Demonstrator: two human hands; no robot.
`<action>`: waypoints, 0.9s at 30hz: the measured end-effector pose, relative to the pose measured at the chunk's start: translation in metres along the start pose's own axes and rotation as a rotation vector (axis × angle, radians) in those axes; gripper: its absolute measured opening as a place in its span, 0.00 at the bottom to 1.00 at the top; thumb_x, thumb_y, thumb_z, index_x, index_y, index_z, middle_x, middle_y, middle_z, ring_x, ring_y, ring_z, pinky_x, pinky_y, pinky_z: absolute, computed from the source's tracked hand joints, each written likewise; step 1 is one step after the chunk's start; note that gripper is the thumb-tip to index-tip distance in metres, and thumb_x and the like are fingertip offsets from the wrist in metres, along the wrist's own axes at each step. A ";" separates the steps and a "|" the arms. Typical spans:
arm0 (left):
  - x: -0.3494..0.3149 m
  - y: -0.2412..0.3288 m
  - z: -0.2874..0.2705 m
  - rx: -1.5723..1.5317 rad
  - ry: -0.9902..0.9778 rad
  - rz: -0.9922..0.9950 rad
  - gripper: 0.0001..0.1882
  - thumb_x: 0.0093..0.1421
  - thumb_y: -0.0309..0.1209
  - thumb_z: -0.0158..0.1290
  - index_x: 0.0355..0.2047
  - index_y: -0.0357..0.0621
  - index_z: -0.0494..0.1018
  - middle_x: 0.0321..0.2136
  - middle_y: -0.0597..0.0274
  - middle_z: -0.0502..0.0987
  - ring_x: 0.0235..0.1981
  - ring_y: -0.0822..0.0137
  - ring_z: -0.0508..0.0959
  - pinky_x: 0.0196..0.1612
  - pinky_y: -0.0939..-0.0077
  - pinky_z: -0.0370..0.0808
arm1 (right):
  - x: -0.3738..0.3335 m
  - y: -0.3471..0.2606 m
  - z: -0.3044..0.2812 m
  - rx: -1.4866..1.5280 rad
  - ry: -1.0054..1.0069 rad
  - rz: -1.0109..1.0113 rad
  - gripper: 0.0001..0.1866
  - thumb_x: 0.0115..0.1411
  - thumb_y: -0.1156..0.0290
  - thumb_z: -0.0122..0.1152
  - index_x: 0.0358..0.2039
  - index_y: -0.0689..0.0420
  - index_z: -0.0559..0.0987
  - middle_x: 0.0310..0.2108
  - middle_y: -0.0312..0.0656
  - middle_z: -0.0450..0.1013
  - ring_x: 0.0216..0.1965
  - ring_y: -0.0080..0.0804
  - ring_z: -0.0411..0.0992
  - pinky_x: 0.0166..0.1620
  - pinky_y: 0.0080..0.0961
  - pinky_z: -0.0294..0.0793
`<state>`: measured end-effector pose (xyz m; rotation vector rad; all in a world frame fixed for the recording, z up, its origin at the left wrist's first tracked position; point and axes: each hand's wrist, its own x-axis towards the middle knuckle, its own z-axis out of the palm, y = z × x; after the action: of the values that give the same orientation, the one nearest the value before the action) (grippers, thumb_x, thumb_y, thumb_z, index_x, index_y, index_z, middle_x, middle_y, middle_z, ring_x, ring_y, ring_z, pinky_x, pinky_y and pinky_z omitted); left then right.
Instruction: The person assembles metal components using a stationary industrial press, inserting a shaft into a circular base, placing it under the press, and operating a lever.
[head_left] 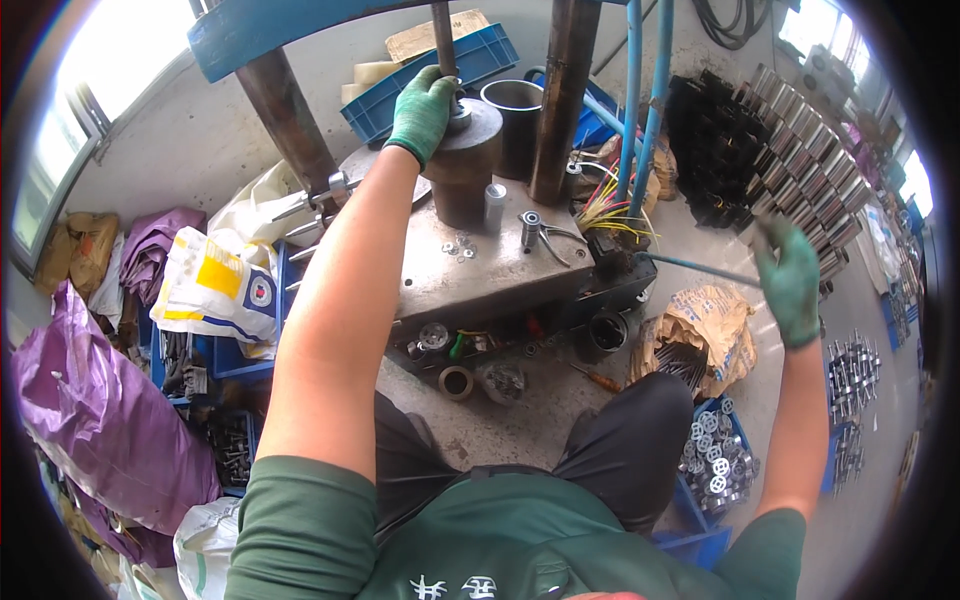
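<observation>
My left hand [422, 112], in a green glove, is up at the press ram [444, 40], its fingers curled around a small part I cannot make out. Below it a dark metal ring [459, 118] sits on a thick steel block [470, 150] on the press bed. Out to the right, my right hand [788, 275], also gloved and slightly blurred, grips the end of a long thin lever [700, 269]. On the press table [450, 278] stand a grey sleeve [495, 207] and a small metal cylinder [530, 230], beside pliers [562, 240] and several small washers [460, 248].
Steel press columns [290, 125] flank the work, with a blue crate [430, 82] behind. Stacked metal tubes [810, 150] stand at right. A paper sack [705, 330] and a bin of ring parts [716, 455] lie near my knee; purple sacks [105, 410] crowd the left.
</observation>
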<state>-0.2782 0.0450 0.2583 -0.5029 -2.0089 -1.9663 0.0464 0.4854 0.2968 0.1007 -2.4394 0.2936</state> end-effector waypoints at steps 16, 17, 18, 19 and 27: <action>-0.030 0.020 0.004 0.014 -0.025 0.155 0.14 0.70 0.26 0.57 0.54 0.38 0.76 0.35 0.66 0.78 0.32 0.75 0.76 0.37 0.80 0.75 | 0.145 0.027 0.043 -0.367 0.066 0.189 0.41 0.68 0.32 0.54 0.66 0.55 0.76 0.57 0.57 0.77 0.61 0.54 0.76 0.65 0.46 0.74; -0.038 0.018 0.006 0.001 -0.039 0.253 0.14 0.70 0.26 0.57 0.55 0.38 0.75 0.36 0.66 0.78 0.32 0.75 0.77 0.37 0.80 0.75 | 0.147 0.026 0.042 -0.344 0.027 0.211 0.42 0.67 0.30 0.52 0.62 0.56 0.78 0.54 0.57 0.78 0.58 0.55 0.77 0.62 0.46 0.75; -0.052 0.021 0.014 0.023 -0.033 0.348 0.14 0.71 0.30 0.57 0.54 0.38 0.75 0.37 0.64 0.79 0.34 0.73 0.77 0.40 0.78 0.75 | 0.147 0.025 0.037 -0.289 -0.026 0.244 0.43 0.67 0.28 0.50 0.58 0.57 0.80 0.51 0.58 0.79 0.55 0.56 0.78 0.60 0.47 0.75; -0.068 0.024 0.020 0.124 -0.011 0.464 0.16 0.72 0.32 0.55 0.56 0.37 0.74 0.38 0.63 0.79 0.36 0.73 0.78 0.42 0.77 0.75 | 0.147 0.024 0.034 -0.236 -0.073 0.276 0.44 0.67 0.26 0.48 0.54 0.59 0.82 0.47 0.58 0.81 0.53 0.57 0.78 0.58 0.47 0.76; -0.262 0.021 0.086 -0.514 -0.012 -0.253 0.26 0.75 0.55 0.50 0.46 0.40 0.73 0.25 0.65 0.75 0.24 0.71 0.76 0.29 0.76 0.77 | 0.124 0.031 0.020 -0.140 -0.163 0.257 0.31 0.69 0.40 0.58 0.47 0.59 0.86 0.41 0.52 0.84 0.42 0.47 0.82 0.50 0.39 0.79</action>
<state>-0.0307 0.1180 0.1602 -0.3772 -1.6225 -2.6559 -0.0665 0.5109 0.3543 -0.2619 -2.6288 0.2336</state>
